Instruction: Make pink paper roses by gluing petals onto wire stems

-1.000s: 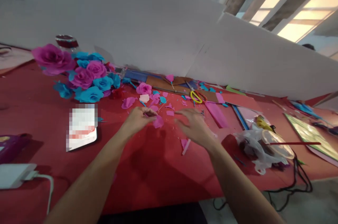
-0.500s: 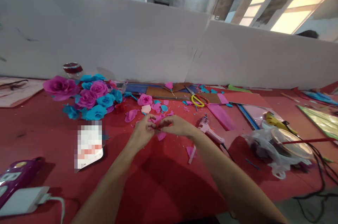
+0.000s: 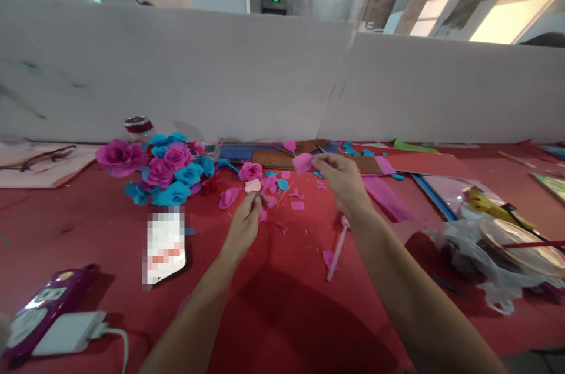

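My right hand (image 3: 343,180) is raised over the back of the work area, its thumb and fingers pinching a pink paper petal (image 3: 302,163) by its right edge. Lower and to the left, my left hand (image 3: 246,220) is closed in a pinch; what its fingertips hold, if anything, I cannot make out. Around that hand lie pink and blue paper scraps (image 3: 298,206), a pale pink piece (image 3: 253,186) and a pink paper flower (image 3: 251,171). A translucent stick (image 3: 338,250) rests near my right forearm, which covers most of the glue gun.
A bunch of pink and blue paper flowers (image 3: 174,171) stands at the left, with a phone (image 3: 166,250) before it. A purple power strip (image 3: 53,303) holds a white charger (image 3: 73,333). A plastic bag (image 3: 468,256) and a yellow glue gun (image 3: 488,206) lie right.
My hands, together before, are now apart. The right one has moved up and right, with a pink petal now showing in its fingers. The view has shifted slightly.
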A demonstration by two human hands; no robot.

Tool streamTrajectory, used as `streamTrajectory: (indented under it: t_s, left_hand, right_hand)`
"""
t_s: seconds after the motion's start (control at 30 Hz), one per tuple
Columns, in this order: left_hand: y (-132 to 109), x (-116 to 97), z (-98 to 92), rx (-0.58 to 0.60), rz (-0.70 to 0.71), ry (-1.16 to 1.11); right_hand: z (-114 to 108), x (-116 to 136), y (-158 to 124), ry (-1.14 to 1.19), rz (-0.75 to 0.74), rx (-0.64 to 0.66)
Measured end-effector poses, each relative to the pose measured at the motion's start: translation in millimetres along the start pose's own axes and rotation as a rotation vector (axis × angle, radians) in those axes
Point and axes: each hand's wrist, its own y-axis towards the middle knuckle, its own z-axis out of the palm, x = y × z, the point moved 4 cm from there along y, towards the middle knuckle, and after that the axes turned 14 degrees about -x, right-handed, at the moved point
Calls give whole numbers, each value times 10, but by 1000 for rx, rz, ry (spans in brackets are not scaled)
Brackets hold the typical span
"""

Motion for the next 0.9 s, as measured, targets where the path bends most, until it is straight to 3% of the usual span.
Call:
streamTrajectory:
  t_s: [0.13,0.3,0.4,0.9]
  left_hand:
    - [-43,-76,10,-22,23,-110]
    - [-85,-65,78,7,-37,-198]
    - [-102,-48,115,8,-69,-235]
    - [-127,77,177,-63,-181,-258]
  right_hand:
    - [-85,67,-144,193,61,-86]
    - [-61,-377,-531,340,355,-94]
    - [-35,-553,-626,389,471,-75]
    - [-2,-496,-724,452,540,11]
